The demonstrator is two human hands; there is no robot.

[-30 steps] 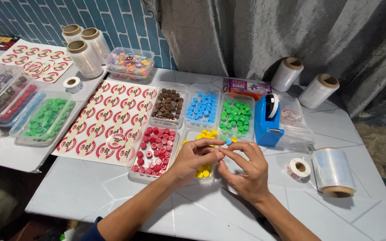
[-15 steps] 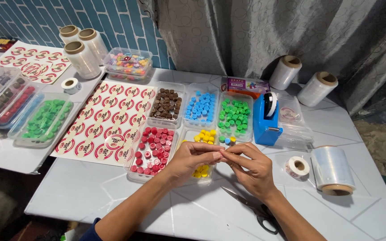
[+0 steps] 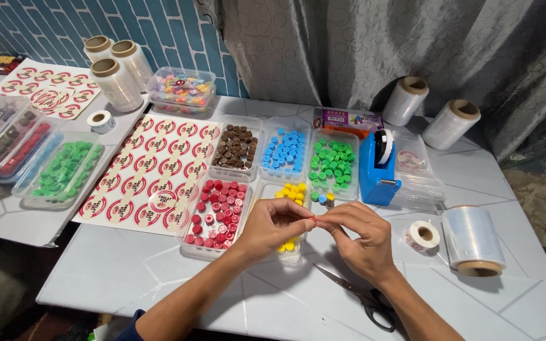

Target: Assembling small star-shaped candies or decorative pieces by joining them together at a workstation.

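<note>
Where curtain [image 3: 374, 44] hangs, cluttered white table [image 3: 159, 278].

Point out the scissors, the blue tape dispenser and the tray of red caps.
scissors [image 3: 355, 292]: head view, on the blades.
blue tape dispenser [image 3: 377, 173]: head view, on its blue body.
tray of red caps [image 3: 188, 247]: head view, on its near rim.

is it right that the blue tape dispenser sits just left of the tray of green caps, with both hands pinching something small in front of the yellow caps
Not quite. The head view shows the blue tape dispenser just right of the tray of green caps, not left. The rest holds: the left hand and right hand meet fingertip to fingertip on something small in front of the yellow caps.
</note>
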